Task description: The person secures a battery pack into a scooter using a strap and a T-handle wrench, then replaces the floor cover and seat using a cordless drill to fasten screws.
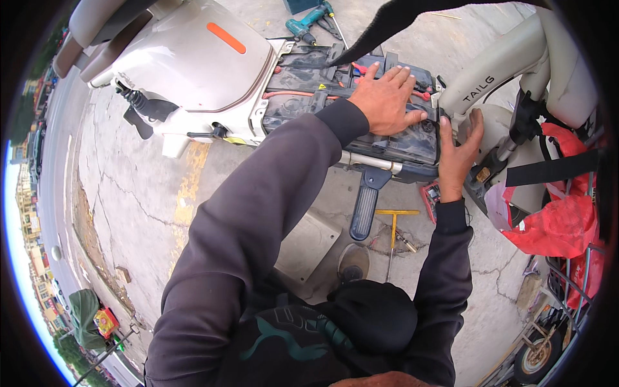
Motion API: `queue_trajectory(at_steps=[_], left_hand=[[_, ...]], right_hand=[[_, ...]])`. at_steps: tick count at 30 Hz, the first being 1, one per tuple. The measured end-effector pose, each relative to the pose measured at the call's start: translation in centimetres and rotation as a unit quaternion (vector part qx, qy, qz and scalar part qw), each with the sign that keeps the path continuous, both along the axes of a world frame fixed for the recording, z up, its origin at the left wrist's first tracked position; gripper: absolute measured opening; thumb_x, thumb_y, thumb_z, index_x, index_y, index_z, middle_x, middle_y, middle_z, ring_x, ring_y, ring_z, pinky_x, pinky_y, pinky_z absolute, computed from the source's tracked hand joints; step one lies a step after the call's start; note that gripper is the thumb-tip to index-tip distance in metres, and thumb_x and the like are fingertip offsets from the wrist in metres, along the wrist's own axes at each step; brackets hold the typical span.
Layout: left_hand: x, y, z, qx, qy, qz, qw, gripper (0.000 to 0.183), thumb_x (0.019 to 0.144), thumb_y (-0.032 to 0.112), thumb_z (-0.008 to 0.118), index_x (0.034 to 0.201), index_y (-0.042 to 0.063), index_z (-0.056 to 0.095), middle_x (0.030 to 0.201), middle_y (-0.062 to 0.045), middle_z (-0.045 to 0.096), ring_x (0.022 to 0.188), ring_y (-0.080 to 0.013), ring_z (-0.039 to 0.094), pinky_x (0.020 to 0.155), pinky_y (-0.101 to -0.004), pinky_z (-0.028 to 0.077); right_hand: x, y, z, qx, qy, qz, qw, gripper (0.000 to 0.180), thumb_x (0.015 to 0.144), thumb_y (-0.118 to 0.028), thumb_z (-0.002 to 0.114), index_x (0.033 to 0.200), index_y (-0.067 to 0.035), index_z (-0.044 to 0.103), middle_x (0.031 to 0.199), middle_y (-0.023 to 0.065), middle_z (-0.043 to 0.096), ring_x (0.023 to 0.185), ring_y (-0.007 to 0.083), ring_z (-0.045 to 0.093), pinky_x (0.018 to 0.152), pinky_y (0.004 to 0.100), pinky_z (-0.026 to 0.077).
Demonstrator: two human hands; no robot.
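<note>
An electric scooter lies across the view, its light grey body [193, 53] at the left and its frame tube [488, 72] marked TAILG at the right. Between them, dusty black batteries [300, 104] with red cables sit in the floor compartment. My left hand [387, 101] rests palm down on the batteries, fingers spread, near a red cable terminal [424, 96]. At the compartment's right end, my right hand [459, 150] is upright with thumb and fingers apart, and its thumb is by the battery edge. Neither hand grips anything visible. A black strap hangs over the batteries.
Beyond the scooter lies a teal cordless drill [304, 25]. Below it are a folding footrest [365, 205], a yellow T-handle wrench [394, 223], a red-cased device [429, 197] and a grey panel [314, 242] on cracked concrete. A red bag [556, 222] sits at right.
</note>
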State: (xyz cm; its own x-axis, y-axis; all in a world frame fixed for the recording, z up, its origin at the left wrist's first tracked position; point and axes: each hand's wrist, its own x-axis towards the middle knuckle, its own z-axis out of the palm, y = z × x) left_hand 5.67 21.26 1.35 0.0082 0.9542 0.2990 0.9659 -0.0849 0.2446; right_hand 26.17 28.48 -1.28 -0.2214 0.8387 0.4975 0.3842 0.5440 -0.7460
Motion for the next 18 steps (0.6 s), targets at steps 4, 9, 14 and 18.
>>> queue_trajectory(at_steps=[4, 9, 14, 18], left_hand=[[-3.0, -1.9, 1.9, 0.007, 0.022, -0.025, 0.999, 0.055, 0.105, 0.040, 0.049, 0.142, -0.001, 0.051, 0.148, -0.020, 0.052, 0.141, -0.0331, 0.046, 0.117, -0.0535, 0.031], [-15.3, -0.4, 3.1, -0.080, 0.071, 0.113, 0.988, 0.035, 0.101, 0.025, 0.053, 0.128, 0.004, 0.060, 0.128, -0.019, 0.064, 0.116, -0.0372, 0.063, 0.095, -0.0485, 0.052], [-18.6, 8.0, 5.9, -0.082, -0.056, 0.136, 0.986, 0.036, 0.094, 0.021, 0.054, 0.120, -0.003, 0.060, 0.125, -0.028, 0.062, 0.112, -0.0477, 0.061, 0.098, -0.0569, 0.047], [-18.1, 8.2, -5.8, -0.036, 0.004, 0.177, 0.984, 0.050, 0.104, 0.041, 0.039, 0.137, 0.006, 0.054, 0.138, -0.022, 0.058, 0.131, -0.0376, 0.052, 0.110, -0.0568, 0.036]], right_hand=[[0.1, -0.1, 1.7, 0.131, -0.088, 0.000, 0.987, 0.070, 0.089, -0.026, 0.080, 0.141, 0.003, 0.044, 0.141, 0.0210, 0.050, 0.133, 0.0387, 0.048, 0.112, 0.0471, 0.038], [-0.6, 1.2, -1.2, -0.057, 0.096, 0.068, 0.991, 0.073, 0.102, -0.026, 0.067, 0.154, 0.005, 0.026, 0.156, 0.0227, 0.038, 0.142, 0.0315, 0.042, 0.119, 0.0425, 0.032], [0.6, 0.7, -0.2, -0.091, 0.077, 0.059, 0.991, 0.065, 0.108, -0.029, 0.054, 0.155, 0.006, 0.027, 0.156, 0.0243, 0.040, 0.144, 0.0304, 0.041, 0.119, 0.0405, 0.031], [-0.9, 0.1, 0.4, -0.069, 0.069, 0.090, 0.991, 0.060, 0.108, -0.030, 0.052, 0.153, 0.005, 0.031, 0.153, 0.0245, 0.042, 0.141, 0.0318, 0.044, 0.117, 0.0415, 0.034]])
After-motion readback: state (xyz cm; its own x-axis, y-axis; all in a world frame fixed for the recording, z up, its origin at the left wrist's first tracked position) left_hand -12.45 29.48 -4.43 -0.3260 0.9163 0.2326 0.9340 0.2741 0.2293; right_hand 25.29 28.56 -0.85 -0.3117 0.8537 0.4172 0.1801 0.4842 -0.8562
